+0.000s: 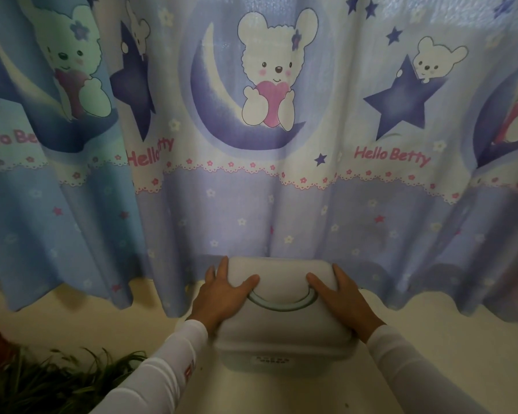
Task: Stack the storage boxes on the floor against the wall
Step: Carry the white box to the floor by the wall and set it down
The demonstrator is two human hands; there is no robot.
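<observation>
From the head camera, you had the box on the floor, its far edge pushed up to the hem of the curtain that hid the wall. Your left hand lay flat on the lid's left side, fingers spread and curling over the far left corner, the thumb resting by the end of the handle. Your right hand mirrored it on the right side, fingers loosely spread over the edge, thumb toward the handle. Neither hand pinched anything; both pressed down on the lid.

The main risk, as I judge it, was the curtain: its hem draped right at the box's far edge, so a further push could have trapped cloth behind the box and left it standing off the wall or skewed. Only one box showed here (whether another sat under it I could not tell), so an uneven press could have tipped or slid it. The plant near the floor's lower left edge could have snagged your left sleeve.
</observation>
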